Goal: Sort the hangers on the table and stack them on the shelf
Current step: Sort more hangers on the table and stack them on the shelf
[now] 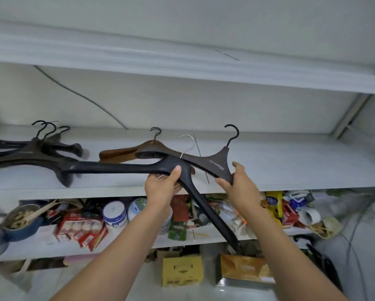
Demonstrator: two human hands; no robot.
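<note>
Two forearms show from the bottom edge of the view, the left forearm point(117, 246) and the right forearm point(290, 246), both bare along all the length that is visible. The left hand point(160, 187) and the right hand point(239, 185) are bare as well. The left thumb point(176, 170) has a short, plain nail.

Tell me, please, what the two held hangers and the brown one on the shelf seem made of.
Black hanger in left hand: matte moulded plastic, likely. Dark brown hanger in right hand: smooth, printed lettering, plastic or painted wood. Reddish-brown hanger: varnished wood, warm sheen.
</note>
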